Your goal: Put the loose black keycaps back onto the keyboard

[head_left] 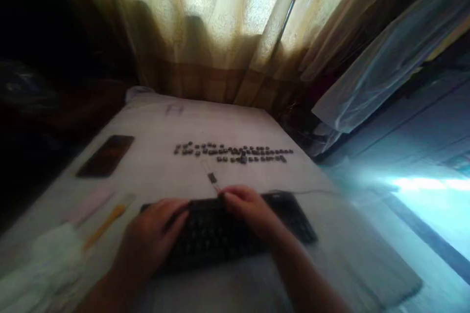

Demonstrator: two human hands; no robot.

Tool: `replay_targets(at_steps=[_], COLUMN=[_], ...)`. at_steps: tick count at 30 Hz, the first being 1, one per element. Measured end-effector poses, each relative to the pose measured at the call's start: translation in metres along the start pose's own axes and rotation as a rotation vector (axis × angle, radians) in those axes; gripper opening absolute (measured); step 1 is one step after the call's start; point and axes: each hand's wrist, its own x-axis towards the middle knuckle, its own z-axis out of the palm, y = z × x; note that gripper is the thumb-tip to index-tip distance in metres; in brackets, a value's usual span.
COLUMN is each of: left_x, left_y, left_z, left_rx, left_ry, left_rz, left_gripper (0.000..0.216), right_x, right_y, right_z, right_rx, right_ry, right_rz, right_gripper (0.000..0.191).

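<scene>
**Black keyboard lies crosswise under both hands**

The keyboard [216, 234] sits at the near part of the white surface [154, 166]. Its long axis runs left to right and its back edge faces the curtain [220, 24]. It is black, low and blurred. The left hand [154, 239] covers its left end, and I cannot tell whether its grip is clasping. The right hand [249, 210] is at the back edge with fingertips bunched; a pinch cannot be told. Small dark pieces [235, 152] lie in rows beyond.

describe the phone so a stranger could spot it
On the white-covered table, look left of the rows of loose keycaps. The phone lies flat near the left edge: a dark slab, far bigger than any keycap, smaller than the black keyboard.
</scene>
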Motion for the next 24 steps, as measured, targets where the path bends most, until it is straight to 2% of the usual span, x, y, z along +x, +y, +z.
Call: replay_targets(at_steps=[4,9,24], left_x=[-0.001,0.000,0.000], left_y=[0.022,0.031,0.030], left_z=[0.006,0.007,0.006], left_rx=[-0.116,-0.242,-0.277], left_ry=[-0.043,-0.048,-0.067], left_rz=[-0.004,-0.041,-0.110], left_gripper=[0.025,0.018,0.014], right_x=[-0.009,-0.014,-0.023], right_y=[0.014,0.016,0.016], right_z=[0.021,0.036,0.034], right_rx=[0.117,0.109,0.006], right_ry=[-0.101,-0.095,-0.072], right_rz=[0.059,0.045,-0.054], right_gripper=[0.038,0.032,0.027])
